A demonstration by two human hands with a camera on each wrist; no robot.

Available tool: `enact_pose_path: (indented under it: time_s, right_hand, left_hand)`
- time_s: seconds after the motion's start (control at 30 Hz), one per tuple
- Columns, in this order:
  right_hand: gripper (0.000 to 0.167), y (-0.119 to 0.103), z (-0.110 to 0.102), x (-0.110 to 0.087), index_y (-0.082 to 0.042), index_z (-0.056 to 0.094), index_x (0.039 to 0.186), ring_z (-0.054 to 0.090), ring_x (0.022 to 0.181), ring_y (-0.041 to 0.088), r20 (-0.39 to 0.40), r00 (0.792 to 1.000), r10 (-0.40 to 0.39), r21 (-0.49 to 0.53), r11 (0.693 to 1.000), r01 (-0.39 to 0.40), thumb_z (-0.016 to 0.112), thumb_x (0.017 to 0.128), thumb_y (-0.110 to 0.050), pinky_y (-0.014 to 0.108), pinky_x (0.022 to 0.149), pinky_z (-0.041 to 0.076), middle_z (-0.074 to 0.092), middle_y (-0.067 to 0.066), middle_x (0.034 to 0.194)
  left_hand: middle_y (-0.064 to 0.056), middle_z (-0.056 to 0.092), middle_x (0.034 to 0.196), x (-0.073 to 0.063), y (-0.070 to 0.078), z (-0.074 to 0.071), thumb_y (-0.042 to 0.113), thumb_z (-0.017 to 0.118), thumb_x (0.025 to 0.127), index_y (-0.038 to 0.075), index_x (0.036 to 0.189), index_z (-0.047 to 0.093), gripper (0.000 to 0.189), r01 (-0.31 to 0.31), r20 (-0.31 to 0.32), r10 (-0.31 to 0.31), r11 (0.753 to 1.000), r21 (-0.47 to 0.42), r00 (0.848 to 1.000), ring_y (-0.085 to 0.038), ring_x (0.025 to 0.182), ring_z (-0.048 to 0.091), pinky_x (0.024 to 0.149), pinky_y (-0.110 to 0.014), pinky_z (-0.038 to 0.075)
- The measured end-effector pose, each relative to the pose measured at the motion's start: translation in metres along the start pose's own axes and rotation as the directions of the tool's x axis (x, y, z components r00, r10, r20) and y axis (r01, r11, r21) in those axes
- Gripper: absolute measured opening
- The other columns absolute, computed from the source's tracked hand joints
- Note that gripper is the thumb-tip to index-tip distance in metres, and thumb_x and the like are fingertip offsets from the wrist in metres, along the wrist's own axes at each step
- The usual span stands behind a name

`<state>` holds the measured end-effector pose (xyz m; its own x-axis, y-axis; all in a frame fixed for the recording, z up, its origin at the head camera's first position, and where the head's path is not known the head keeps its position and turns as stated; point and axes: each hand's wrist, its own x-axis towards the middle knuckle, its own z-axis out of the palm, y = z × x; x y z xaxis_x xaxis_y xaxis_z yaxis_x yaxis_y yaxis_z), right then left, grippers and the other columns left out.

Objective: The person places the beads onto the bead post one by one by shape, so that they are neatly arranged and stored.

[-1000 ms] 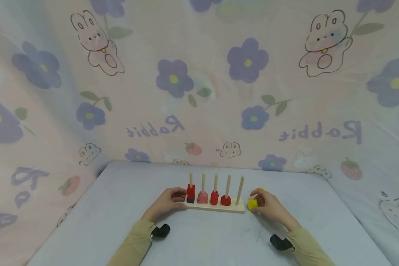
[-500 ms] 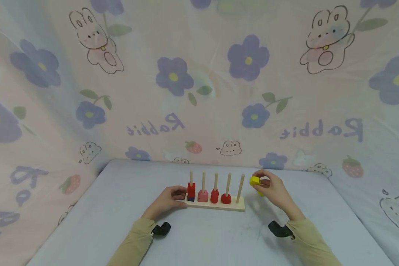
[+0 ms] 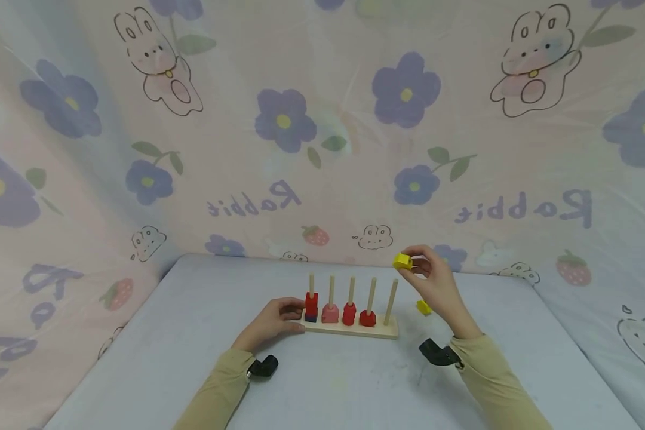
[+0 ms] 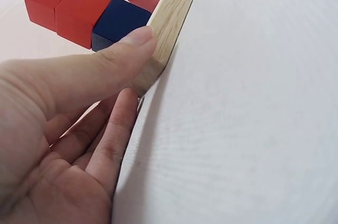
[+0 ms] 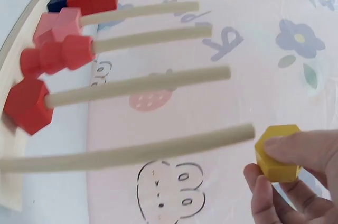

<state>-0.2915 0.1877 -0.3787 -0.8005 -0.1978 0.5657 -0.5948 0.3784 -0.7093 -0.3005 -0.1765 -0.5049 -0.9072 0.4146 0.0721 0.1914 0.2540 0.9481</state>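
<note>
A yellow faceted block (image 5: pixel 277 152) is pinched between the thumb and fingers of my right hand (image 3: pixel 430 278). In the head view that hand is raised just above and right of the bare rightmost peg (image 3: pixel 391 303) of a wooden peg stacker (image 3: pixel 349 330). My left hand (image 3: pixel 274 321) grips the stacker's left end, its thumb on the base's edge in the left wrist view. The leftmost peg carries a dark blue block (image 4: pixel 122 20) under red blocks (image 4: pixel 79 12). Along the row follow pink blocks (image 3: pixel 330 314), rounded red blocks (image 3: pixel 349 314) and a red faceted block (image 3: pixel 368 318).
Another yellow block (image 3: pixel 423 307) lies on the white table (image 3: pixel 344 388), right of the stacker and beyond the right wrist. A patterned cloth (image 3: pixel 344 197) rises behind the table. Black wrist cameras (image 3: pixel 439 352) sit at both sleeves.
My right hand has lifted the yellow block off the table, up and slightly left toward the rightmost peg's top. The other yellow block has come into fuller view. My left hand keeps its grip.
</note>
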Motion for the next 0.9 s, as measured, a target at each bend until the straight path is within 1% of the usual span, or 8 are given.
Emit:
enact_pose_path:
  time_s: [0.13,0.17,0.27,0.33,0.43,0.53,0.63,0.9]
  right_hand:
    - [0.033,-0.019,0.006,0.003,0.002,0.058,0.118,0.06,0.095,0.027,0.053,0.997,-0.056,0.034,0.998,0.054,0.067,0.086,0.004,0.018,0.082,0.052,0.059,0.016,0.112]
    - [0.034,-0.025,0.008,0.002,0.003,0.059,0.118,0.06,0.095,0.027,0.077,0.995,-0.063,0.04,0.997,0.06,0.067,0.086,0.006,0.022,0.082,0.053,0.059,0.016,0.111]
    - [0.034,-0.038,0.012,0.002,0.005,0.059,0.12,0.06,0.095,0.029,0.163,0.984,-0.073,0.037,0.997,0.068,0.065,0.086,0.007,0.03,0.086,0.053,0.058,0.017,0.109]
    - [0.034,-0.041,0.015,0.002,0.004,0.059,0.121,0.062,0.097,0.03,0.209,0.976,-0.057,0.036,0.998,0.05,0.064,0.087,0.007,0.033,0.087,0.053,0.057,0.015,0.108]
    - [0.035,-0.034,0.02,0.002,-0.001,0.059,0.122,0.064,0.099,0.031,0.238,0.971,-0.038,0.05,0.998,0.027,0.063,0.088,0.007,0.032,0.085,0.054,0.056,0.013,0.109]
    - [0.036,-0.021,0.025,0.002,-0.004,0.059,0.123,0.065,0.098,0.028,0.24,0.97,-0.034,0.07,0.997,0.017,0.063,0.089,0.005,0.028,0.081,0.055,0.055,0.011,0.11]
    - [0.036,-0.01,0.028,0.003,-0.009,0.059,0.123,0.065,0.098,0.024,0.237,0.971,-0.037,0.083,0.996,0.018,0.064,0.089,0.001,0.025,0.08,0.054,0.056,0.008,0.112]
    - [0.037,-0.007,0.034,0.002,-0.01,0.057,0.122,0.063,0.087,0.021,0.223,0.974,-0.035,0.102,0.995,0.012,0.067,0.088,-0.002,0.028,0.076,0.056,0.06,0.006,0.11]
  left_hand:
    - [-0.015,0.057,0.123,0.001,0.002,0.0,-0.001,0.078,0.076,-0.003,0.127,0.054,0.057,-0.001,0.002,0.001,1.0,0.006,1.0,-0.028,0.109,0.058,0.091,-0.027,0.05]
    - [-0.015,0.057,0.123,0.001,0.002,0.0,0.0,0.078,0.076,-0.002,0.127,0.054,0.056,0.002,0.004,-0.002,1.0,0.008,1.0,-0.028,0.109,0.058,0.091,-0.027,0.05]
    - [-0.015,0.057,0.123,0.001,0.001,0.0,0.001,0.079,0.076,-0.002,0.127,0.054,0.056,0.009,0.006,-0.009,1.0,0.009,1.0,-0.027,0.109,0.058,0.091,-0.027,0.05]
    - [-0.015,0.057,0.123,0.001,0.0,0.0,0.001,0.079,0.076,-0.002,0.127,0.054,0.056,0.011,0.004,-0.011,1.0,0.01,1.0,-0.027,0.109,0.059,0.091,-0.027,0.05]
    - [-0.015,0.057,0.122,0.001,0.0,0.0,0.0,0.079,0.076,-0.002,0.126,0.055,0.056,0.01,-0.003,-0.01,1.0,0.006,1.0,-0.027,0.109,0.059,0.091,-0.027,0.05]
    - [-0.015,0.058,0.122,0.001,0.001,-0.001,0.0,0.079,0.076,-0.002,0.126,0.055,0.056,0.008,-0.006,-0.008,1.0,0.006,1.0,-0.028,0.109,0.058,0.092,-0.028,0.05]
    - [-0.014,0.058,0.122,0.0,0.003,0.0,0.001,0.079,0.076,-0.002,0.126,0.055,0.055,0.012,-0.007,-0.012,1.0,0.008,1.0,-0.028,0.109,0.058,0.092,-0.028,0.05]
    - [-0.014,0.059,0.12,-0.001,0.002,0.0,0.001,0.079,0.076,-0.002,0.124,0.056,0.054,0.018,0.003,-0.018,1.0,-0.008,1.0,-0.027,0.107,0.059,0.091,-0.029,0.051]
